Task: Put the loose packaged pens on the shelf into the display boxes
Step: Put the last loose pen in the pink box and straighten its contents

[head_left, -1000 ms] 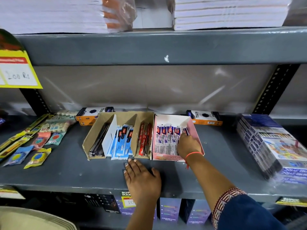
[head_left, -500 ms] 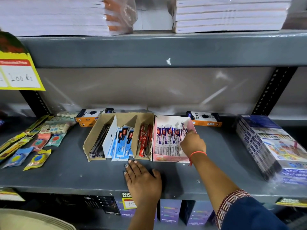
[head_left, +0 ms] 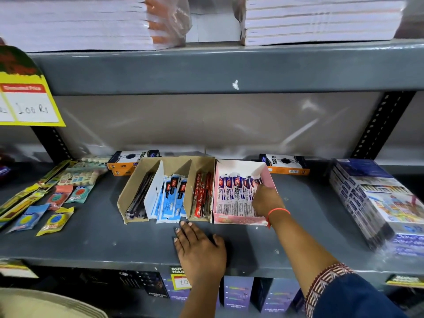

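A pink display box stands on the grey shelf with a row of white, red and blue packaged pens in it. My right hand reaches into its right side, fingers curled onto the rightmost pack. To its left a brown cardboard display box holds black pens, blue packaged pens and red packaged pens in separate compartments. My left hand lies flat on the shelf in front of the boxes, fingers spread and holding nothing.
Two orange boxes lie behind the display boxes. A wrapped stack of blue boxes fills the right end. Small sachets and long strips lie at the left. The upper shelf hangs overhead, with a yellow price tag.
My right hand has shifted slightly toward the back right of the pink box and stays on the packs. My left hand has not moved.
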A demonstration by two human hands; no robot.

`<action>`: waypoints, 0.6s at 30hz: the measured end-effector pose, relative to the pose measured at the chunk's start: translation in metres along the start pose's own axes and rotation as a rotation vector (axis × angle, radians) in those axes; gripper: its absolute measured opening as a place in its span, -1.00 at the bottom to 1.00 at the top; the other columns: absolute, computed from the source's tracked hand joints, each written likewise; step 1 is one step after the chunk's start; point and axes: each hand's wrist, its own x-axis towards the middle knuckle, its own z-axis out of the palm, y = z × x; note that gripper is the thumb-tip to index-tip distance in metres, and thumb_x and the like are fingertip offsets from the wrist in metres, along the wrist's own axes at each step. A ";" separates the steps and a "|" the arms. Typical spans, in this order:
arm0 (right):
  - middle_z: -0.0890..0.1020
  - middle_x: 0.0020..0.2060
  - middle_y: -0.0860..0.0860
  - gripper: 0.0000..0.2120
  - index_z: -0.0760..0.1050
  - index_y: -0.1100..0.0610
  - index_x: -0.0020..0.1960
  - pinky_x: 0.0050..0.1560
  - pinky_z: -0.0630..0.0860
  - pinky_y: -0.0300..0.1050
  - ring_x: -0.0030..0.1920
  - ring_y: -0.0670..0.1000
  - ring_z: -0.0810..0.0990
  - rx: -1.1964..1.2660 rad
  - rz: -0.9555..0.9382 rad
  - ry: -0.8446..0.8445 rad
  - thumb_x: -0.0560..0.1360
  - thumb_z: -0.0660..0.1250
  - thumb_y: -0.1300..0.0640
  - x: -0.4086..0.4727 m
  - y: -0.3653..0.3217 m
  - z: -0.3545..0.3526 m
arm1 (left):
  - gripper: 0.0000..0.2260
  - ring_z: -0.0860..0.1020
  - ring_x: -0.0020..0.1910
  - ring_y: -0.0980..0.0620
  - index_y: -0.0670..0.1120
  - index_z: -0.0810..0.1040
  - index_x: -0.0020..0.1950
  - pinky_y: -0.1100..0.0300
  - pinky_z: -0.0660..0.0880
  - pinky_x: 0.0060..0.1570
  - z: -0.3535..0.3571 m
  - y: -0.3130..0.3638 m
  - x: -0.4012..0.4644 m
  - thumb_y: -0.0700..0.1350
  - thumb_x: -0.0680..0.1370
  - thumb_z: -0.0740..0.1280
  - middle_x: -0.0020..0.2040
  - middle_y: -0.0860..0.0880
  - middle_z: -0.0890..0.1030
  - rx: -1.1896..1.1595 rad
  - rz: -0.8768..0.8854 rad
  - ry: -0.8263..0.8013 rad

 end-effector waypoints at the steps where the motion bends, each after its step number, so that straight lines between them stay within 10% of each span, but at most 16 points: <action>1: 0.58 0.16 0.21 -0.70 0.45 0.32 0.23 0.16 0.52 -0.03 0.16 0.19 0.59 -0.094 -0.026 0.000 0.54 0.10 0.31 -0.002 -0.002 -0.001 | -0.28 -0.07 0.49 -0.18 -0.27 -0.08 0.49 0.00 -0.13 0.45 0.000 0.000 0.000 0.11 0.41 -0.22 0.52 -0.24 -0.03 0.011 0.000 0.000; 5: 0.58 0.15 0.18 -0.68 0.41 0.26 0.25 0.14 0.54 0.01 0.17 0.18 0.58 -0.215 -0.103 0.114 0.53 0.09 0.26 -0.003 -0.013 0.001 | -0.18 -0.01 0.49 -0.19 -0.28 -0.02 0.48 -0.01 -0.08 0.45 0.000 0.002 -0.002 0.13 0.32 -0.34 0.51 -0.25 0.03 0.011 -0.004 -0.001; 10: 0.20 0.50 0.08 -0.45 0.19 -0.01 0.48 0.45 0.16 0.27 0.52 0.22 0.05 0.006 -0.188 -0.263 0.51 0.21 0.06 0.006 -0.032 0.017 | -0.35 0.51 0.16 -0.35 -0.42 0.48 0.17 -0.15 0.40 0.20 0.003 0.003 0.001 0.05 0.33 0.04 0.16 -0.38 0.54 -0.041 0.015 0.011; 18: 0.12 0.54 0.08 -0.41 0.12 -0.07 0.51 0.49 0.17 0.17 0.52 0.21 0.10 -0.054 -0.211 -0.373 0.53 0.22 0.08 0.015 -0.022 0.019 | -0.33 0.45 0.24 -0.34 -0.40 0.44 0.23 -0.18 0.35 0.22 0.004 0.001 0.000 0.07 0.36 0.01 0.23 -0.37 0.49 -0.041 0.022 -0.014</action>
